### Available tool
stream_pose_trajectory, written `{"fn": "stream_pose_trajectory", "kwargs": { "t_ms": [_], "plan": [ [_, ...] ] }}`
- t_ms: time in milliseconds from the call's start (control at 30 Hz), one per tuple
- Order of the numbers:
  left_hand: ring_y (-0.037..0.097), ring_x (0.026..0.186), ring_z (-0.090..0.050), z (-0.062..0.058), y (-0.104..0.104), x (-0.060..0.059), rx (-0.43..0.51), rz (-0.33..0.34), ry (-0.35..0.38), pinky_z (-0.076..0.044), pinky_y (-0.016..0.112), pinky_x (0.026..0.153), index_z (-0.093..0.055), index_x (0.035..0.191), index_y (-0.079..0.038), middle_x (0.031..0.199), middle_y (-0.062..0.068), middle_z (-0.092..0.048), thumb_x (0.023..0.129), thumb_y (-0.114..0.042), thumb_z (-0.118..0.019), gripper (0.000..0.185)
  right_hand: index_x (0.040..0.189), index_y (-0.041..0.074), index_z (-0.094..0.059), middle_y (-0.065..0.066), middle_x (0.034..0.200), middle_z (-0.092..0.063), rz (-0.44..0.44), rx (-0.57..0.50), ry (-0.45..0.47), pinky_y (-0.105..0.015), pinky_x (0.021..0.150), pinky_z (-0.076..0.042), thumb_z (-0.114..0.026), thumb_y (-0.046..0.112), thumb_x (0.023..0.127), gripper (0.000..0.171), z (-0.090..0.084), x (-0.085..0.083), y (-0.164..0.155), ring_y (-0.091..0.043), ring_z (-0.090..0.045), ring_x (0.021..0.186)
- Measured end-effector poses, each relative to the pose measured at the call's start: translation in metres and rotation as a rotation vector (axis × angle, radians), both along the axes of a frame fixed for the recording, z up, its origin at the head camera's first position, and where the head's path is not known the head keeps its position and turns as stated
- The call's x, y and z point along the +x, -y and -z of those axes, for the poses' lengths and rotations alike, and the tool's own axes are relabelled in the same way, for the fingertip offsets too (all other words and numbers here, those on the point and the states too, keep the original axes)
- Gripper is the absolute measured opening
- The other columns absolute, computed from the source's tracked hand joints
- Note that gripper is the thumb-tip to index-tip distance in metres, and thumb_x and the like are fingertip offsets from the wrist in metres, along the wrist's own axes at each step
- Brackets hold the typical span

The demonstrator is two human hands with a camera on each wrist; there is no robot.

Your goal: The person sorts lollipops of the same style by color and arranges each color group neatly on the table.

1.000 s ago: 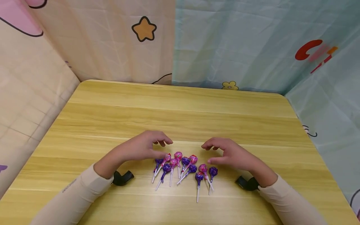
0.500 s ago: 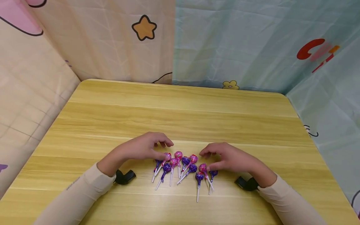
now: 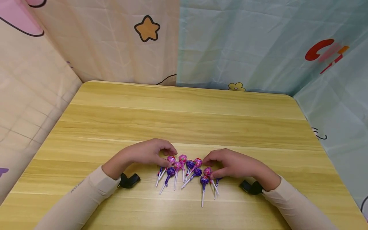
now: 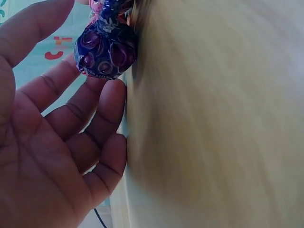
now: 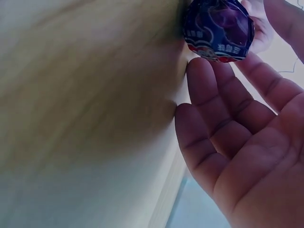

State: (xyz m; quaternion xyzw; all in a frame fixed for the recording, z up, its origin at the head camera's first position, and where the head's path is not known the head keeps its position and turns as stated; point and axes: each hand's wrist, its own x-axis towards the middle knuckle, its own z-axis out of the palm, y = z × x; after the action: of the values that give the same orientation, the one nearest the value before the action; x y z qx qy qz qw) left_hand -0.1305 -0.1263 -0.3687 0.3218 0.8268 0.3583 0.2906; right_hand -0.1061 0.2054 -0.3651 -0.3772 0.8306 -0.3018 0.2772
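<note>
Several wrapped lollipops, pink and purple, lie on the wooden table with white sticks toward the near edge. My left hand (image 3: 146, 153) curves loosely round the left end of the group, thumb beside a pink lollipop (image 3: 171, 159). In the left wrist view a purple lollipop (image 4: 105, 50) sits between thumb and fingers, which do not close on it. My right hand (image 3: 234, 163) arches over the right end, its thumb by another pink lollipop (image 3: 208, 172) and partly hiding a purple one behind it. In the right wrist view a purple lollipop (image 5: 219, 28) shows just above the relaxed fingertips.
The table (image 3: 184, 121) has rounded far corners. Behind it hangs a printed curtain (image 3: 161, 57) with a star and a flower. Black wrist mounts (image 3: 129, 180) stick out under both wrists, close over the tabletop.
My right hand has come down and to the left, now covering the head of the rightmost purple lollipop. The left hand has lowered slightly toward the left end. The lollipops stay in place.
</note>
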Motion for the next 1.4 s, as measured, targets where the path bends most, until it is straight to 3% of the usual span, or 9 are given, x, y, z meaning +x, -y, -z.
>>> {"fn": "stream_pose_trajectory", "kwargs": {
  "t_ms": [333,1100,1400],
  "plan": [
    [0.017,0.096,-0.055,0.002,-0.002,-0.005,-0.001,0.029,0.036,-0.047,0.033,0.087,-0.068,0.118,-0.011,0.11,-0.006,-0.064,0.088,-0.018,-0.076,0.032,0.121,0.017,-0.066,0.008,0.118,-0.063,-0.016,0.022,0.003,-0.036,0.097,-0.047,-0.073,0.027,0.092,0.032,-0.003,-0.001,0.002,-0.008,-0.058,0.109],
    [0.013,0.083,-0.052,0.0,-0.009,0.0,-0.03,0.029,-0.016,-0.047,0.03,0.076,-0.07,0.112,-0.01,0.096,-0.005,-0.06,0.088,-0.013,-0.073,0.025,0.114,0.018,-0.067,0.01,0.11,-0.061,-0.037,0.034,-0.019,-0.032,0.09,-0.047,-0.074,0.025,0.091,0.025,0.002,-0.002,0.007,-0.011,-0.056,0.096],
    [0.013,0.078,-0.049,0.0,-0.012,0.002,-0.039,0.038,-0.044,-0.042,0.028,0.069,-0.069,0.098,-0.016,0.086,-0.004,-0.055,0.086,-0.011,-0.072,0.013,0.112,0.019,-0.066,0.013,0.107,-0.06,-0.052,0.024,-0.024,-0.031,0.087,-0.047,-0.074,0.022,0.091,0.022,0.004,-0.001,0.005,-0.011,-0.056,0.094]
  ]
}}
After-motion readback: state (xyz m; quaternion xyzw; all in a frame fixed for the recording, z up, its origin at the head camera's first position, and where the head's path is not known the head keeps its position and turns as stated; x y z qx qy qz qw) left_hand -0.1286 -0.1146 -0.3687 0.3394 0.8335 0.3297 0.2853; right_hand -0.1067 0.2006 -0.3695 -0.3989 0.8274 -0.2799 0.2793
